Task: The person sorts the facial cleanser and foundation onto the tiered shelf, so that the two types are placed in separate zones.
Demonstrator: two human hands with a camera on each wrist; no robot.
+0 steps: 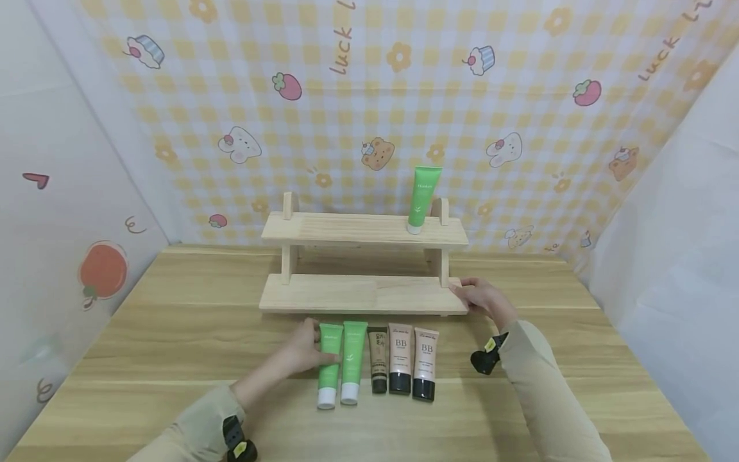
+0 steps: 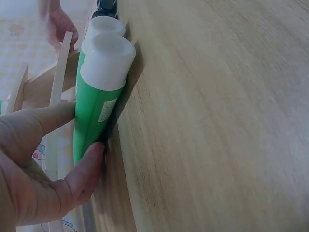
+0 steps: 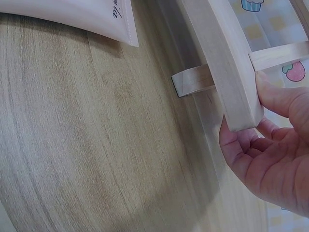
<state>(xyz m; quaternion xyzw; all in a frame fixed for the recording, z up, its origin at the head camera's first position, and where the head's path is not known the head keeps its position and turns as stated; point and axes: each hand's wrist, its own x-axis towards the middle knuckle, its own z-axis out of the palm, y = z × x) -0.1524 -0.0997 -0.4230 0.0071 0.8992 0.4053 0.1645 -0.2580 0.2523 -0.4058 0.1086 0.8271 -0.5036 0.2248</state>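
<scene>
My left hand (image 1: 304, 350) pinches the leftmost green tube (image 1: 330, 343), which lies on the table with its white cap toward me. In the left wrist view the thumb and a finger touch opposite sides of that tube (image 2: 91, 111). Right beside it lies a second green tube (image 1: 353, 353). At the right end of a two-tier wooden shelf (image 1: 323, 294), my right hand (image 1: 482, 298) grips the lower board (image 3: 231, 67), thumb on top and fingers curled beneath. A third green tube (image 1: 424, 199) stands cap-down on the upper tier, toward the right.
To the right of the green tubes lie a slim brownish tube (image 1: 378, 359) with a dark cap and two pale pink BB cream tubes, one (image 1: 400, 359) beside the other (image 1: 425, 364). A checked, patterned backdrop (image 1: 375, 96) rises behind the shelf. The wooden table (image 1: 190, 333) extends to both sides.
</scene>
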